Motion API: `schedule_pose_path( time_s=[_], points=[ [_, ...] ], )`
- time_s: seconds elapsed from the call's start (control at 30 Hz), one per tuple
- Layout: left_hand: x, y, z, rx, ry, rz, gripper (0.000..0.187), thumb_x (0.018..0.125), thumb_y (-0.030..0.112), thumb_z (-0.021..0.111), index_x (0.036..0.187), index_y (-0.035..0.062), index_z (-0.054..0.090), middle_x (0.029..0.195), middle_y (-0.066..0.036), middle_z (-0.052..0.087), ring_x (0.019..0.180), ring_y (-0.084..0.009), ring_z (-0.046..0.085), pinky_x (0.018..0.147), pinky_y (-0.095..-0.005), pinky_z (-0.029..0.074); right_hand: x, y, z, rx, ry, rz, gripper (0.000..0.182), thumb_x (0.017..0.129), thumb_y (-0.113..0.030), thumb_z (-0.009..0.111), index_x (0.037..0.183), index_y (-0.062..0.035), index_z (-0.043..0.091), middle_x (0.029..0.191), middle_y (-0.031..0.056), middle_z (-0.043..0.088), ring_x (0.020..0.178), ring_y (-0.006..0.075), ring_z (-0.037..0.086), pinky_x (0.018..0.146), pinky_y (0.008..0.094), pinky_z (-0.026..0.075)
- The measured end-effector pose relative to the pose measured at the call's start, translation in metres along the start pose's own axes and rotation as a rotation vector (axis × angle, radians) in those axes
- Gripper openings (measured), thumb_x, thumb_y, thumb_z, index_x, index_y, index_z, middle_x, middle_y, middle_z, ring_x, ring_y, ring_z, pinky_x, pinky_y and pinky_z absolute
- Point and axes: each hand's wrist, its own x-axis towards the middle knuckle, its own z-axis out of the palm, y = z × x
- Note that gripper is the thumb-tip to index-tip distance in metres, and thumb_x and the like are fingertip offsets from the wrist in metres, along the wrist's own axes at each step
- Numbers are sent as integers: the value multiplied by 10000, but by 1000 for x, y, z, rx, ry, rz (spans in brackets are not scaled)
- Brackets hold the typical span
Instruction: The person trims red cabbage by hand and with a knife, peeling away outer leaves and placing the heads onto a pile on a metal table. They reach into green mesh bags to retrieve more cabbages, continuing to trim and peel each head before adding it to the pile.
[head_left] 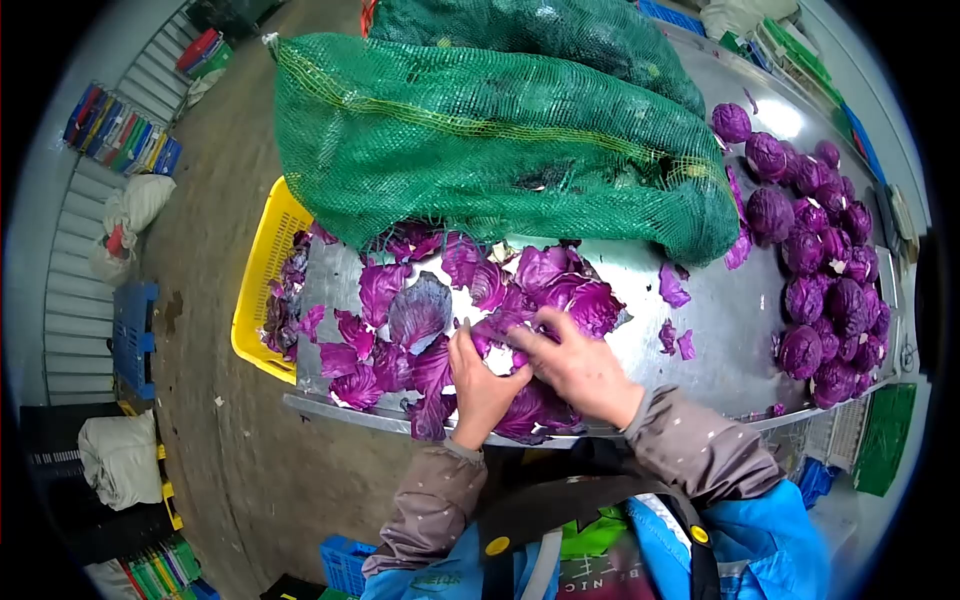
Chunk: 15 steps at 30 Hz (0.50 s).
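Both of my hands are on a purple cabbage [497,327] at the near edge of the metal table. My left hand [482,388] grips its near left side, thumb reaching toward the other hand. Curled over the cabbage from the right is my right hand [583,370], whose fingertips press on its leaves. Much of the cabbage is covered by my fingers. Loose purple leaves [380,290] lie around it, among them a duller, bluish leaf [420,312] to the left.
Behind the leaves lie green mesh sacks [480,140]. A pile of purple cabbages [805,250] occupies the right end of the metal table [720,310]. At the left end stands a yellow crate [262,275] with leaf scraps in it. Blue crates [135,335] stand farther left on the floor.
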Motion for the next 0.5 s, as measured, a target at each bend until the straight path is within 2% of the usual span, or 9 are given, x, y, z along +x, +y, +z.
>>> schedule_pose_path(
  time_s=[0.07, 0.13, 0.17, 0.23, 0.27, 0.3, 0.4, 0.43, 0.5],
  points=[
    [-2, -1, 2, 11, -10, 13, 947, 598, 260, 810, 1307, -80, 282, 1196, -255, 383, 1142, -407, 399, 991, -468, 332, 4, -8, 12, -3, -87, 27, 466, 828, -122, 571, 1280, -212, 506, 1200, 145, 473, 804, 325, 635, 595, 385, 538],
    [-1, -1, 5, 26, -6, 34, 940, 595, 247, 811, 1301, -80, 284, 1199, -259, 377, 1147, -409, 392, 993, -470, 327, 14, -5, 18, -93, 55, -61, 394, 823, -110, 537, 1214, -155, 534, 1048, 162, 553, 684, 312, 633, 530, 390, 521],
    [-1, 1, 5, 41, -4, 63, 935, 593, 237, 811, 1298, -76, 283, 1210, -260, 366, 1153, -411, 383, 993, -472, 324, 20, -3, 14, -94, 53, -64, 394, 823, -110, 537, 1214, -155, 534, 1048, 162, 553, 684, 312, 633, 530, 390, 521],
    [-5, 8, 5, 72, 7, 101, 920, 590, 237, 816, 1287, -69, 300, 1207, -245, 366, 1147, -400, 386, 987, -457, 329, 35, 1, 5, -141, 59, 129, 327, 825, -127, 541, 1152, -121, 551, 921, 156, 593, 675, 300, 637, 502, 395, 504],
    [-5, 10, 5, 68, 6, 96, 918, 588, 228, 813, 1287, -68, 297, 1207, -243, 362, 1153, -399, 381, 990, -455, 328, 40, 10, 4, -110, 148, 105, 280, 844, -147, 541, 1120, -103, 546, 846, 158, 601, 665, 309, 637, 503, 420, 492],
    [-5, 10, 4, 66, 2, 94, 916, 587, 218, 811, 1287, -66, 295, 1207, -241, 358, 1158, -398, 375, 994, -453, 327, 44, 15, 4, -10, 92, 120, 334, 837, -247, 591, 1127, -92, 538, 894, 162, 606, 719, 352, 631, 570, 457, 495],
    [-3, 1, 0, -6, -42, 125, 922, 583, 209, 817, 1304, -40, 299, 1228, -244, 355, 1154, -403, 389, 978, -460, 346, 42, 12, 11, 57, 3, 172, 573, 728, -400, 703, 1179, -89, 534, 969, 184, 614, 851, 381, 618, 707, 476, 495],
    [-3, -1, -5, -8, -44, 125, 922, 583, 209, 817, 1304, -40, 299, 1228, -244, 355, 1154, -403, 389, 978, -460, 346, 46, 22, 17, 96, 29, 224, 495, 743, -329, 698, 1152, -77, 574, 892, 187, 632, 844, 357, 631, 711, 457, 494],
    [1, -6, -19, -176, -147, 70, 889, 594, 195, 816, 1303, -24, 326, 1186, -209, 422, 1112, -344, 456, 952, -441, 383, 50, 48, 28, 254, 36, 469, 389, 755, -259, 675, 1087, -64, 619, 816, 184, 642, 817, 341, 637, 711, 444, 488]
  ],
)
